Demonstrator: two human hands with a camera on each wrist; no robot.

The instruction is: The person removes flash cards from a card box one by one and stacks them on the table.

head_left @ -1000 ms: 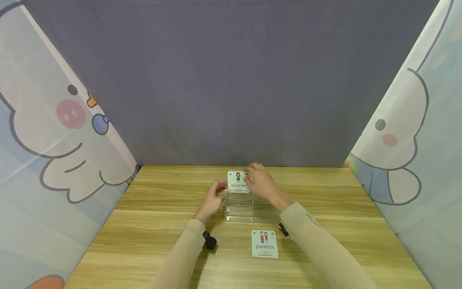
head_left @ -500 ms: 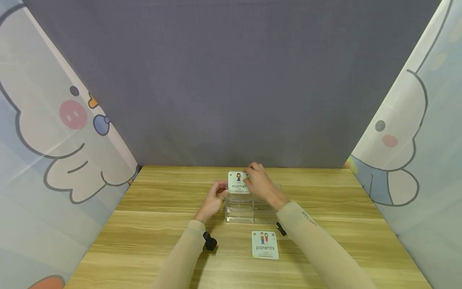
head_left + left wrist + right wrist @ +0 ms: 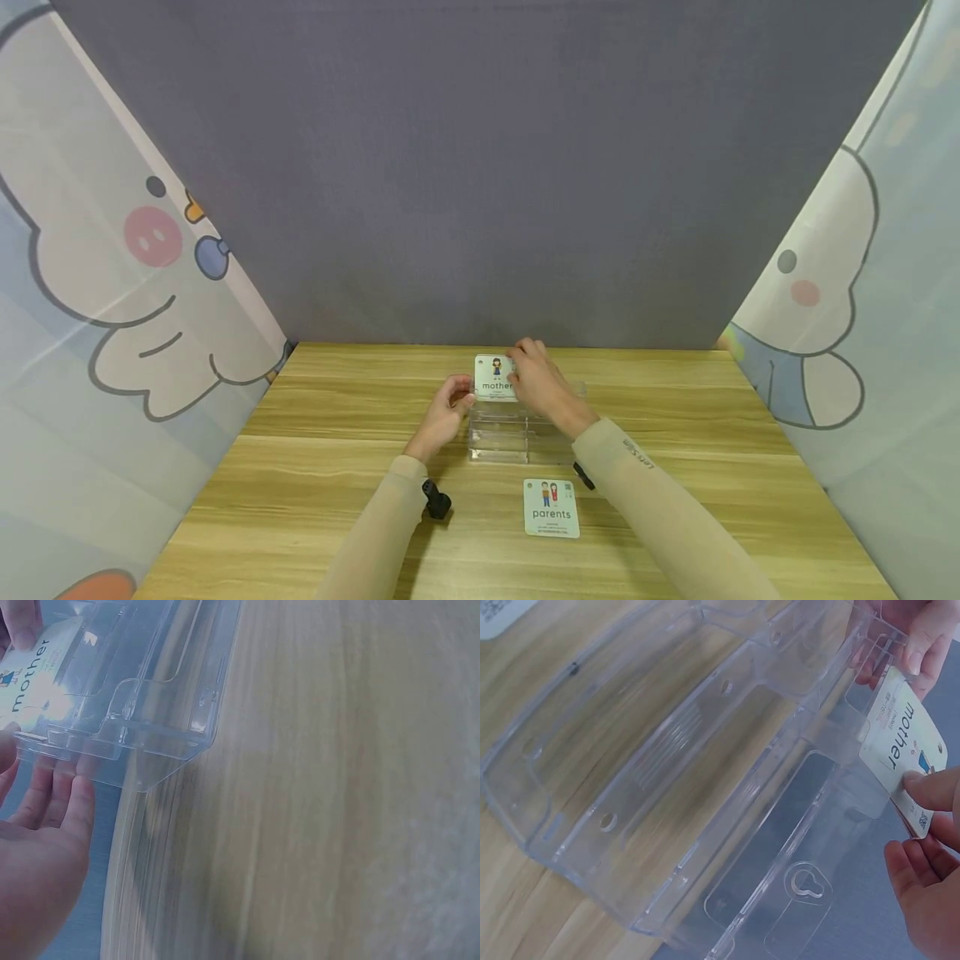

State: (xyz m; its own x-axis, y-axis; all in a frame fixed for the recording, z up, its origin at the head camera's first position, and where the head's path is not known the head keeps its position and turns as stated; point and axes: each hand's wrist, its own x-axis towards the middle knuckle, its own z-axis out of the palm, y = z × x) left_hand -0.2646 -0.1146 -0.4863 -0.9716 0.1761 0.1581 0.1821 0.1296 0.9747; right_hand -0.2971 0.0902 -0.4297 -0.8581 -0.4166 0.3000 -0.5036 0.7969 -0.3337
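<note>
A clear plastic rack [image 3: 498,442] with tiered compartments stands on the table, and a white "mother" card [image 3: 491,383] is in its top left compartment. My right hand [image 3: 547,385] pinches the card's right edge, thumb on the printed face and fingers behind, as the right wrist view shows the card [image 3: 906,742]. At the rack's upper left side my left hand [image 3: 441,423] grips the clear edge, its fingers behind the plastic [image 3: 150,742] in the left wrist view. The rack's right half is partly hidden by my right arm.
A "parents" card [image 3: 551,521] lies face up on the wooden table [image 3: 315,500], in front of the rack. Behind the table rises a grey panel [image 3: 480,167], with cartoon-printed cloths at both sides. A black device [image 3: 436,500] is at my left wrist.
My right forearm has shifted slightly to the left. The right thumb now covers a little more of the "mother" card's right side. The left hand looks the same.
</note>
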